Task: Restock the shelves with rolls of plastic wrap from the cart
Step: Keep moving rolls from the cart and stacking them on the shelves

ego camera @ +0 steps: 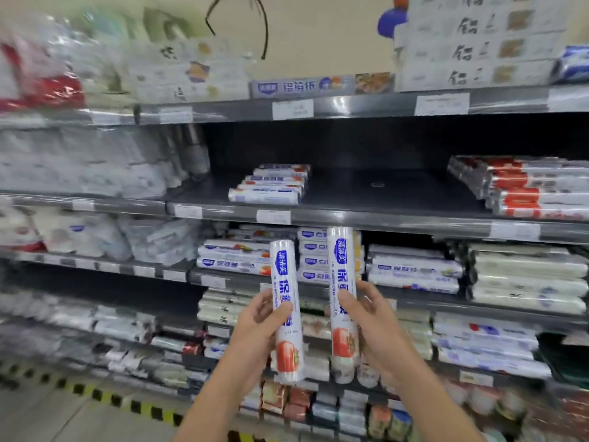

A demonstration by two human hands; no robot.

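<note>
Top shelf [366, 105]: stacked flat boxes [478, 43] at the right, one foil box [306, 86] lying lengthwise at the front edge, and blurred packs at the left.

Second shelf [398, 189]: a small stack [271, 185] of white, blue-labelled rolls of wrap lying on their sides left of centre. Red-labelled rolls [526, 186] are piled at the right end and clear bagged goods [79, 161] at the left. Bare dark deck lies between the stack and the red-labelled rolls.

Third shelf [478, 309]: more white rolls and boxes [414, 269] laid flat in rows, with soft white packs at the left.

Lower shelves: mixed rolls and small packets, too blurred to sort.

Price tags [273, 216]: clipped along each shelf rim, print unreadable.

Floor: yellow-and-black tape [105, 397] along the shelf foot.

Left hand [255, 323]: fingers and thumb curled round the left roll [283, 269], gripping it at mid-length. The roll is nearly upright, with its tomato picture at the bottom and its top just below the second-shelf rim.

Right hand [369, 320]: wrapped round the right roll [342, 260] in the same way. This roll is upright and a little higher, its top reaching the second-shelf rim.

The two rolls stand side by side, close but apart, in front of the third shelf and below the stack of like rolls.
</note>
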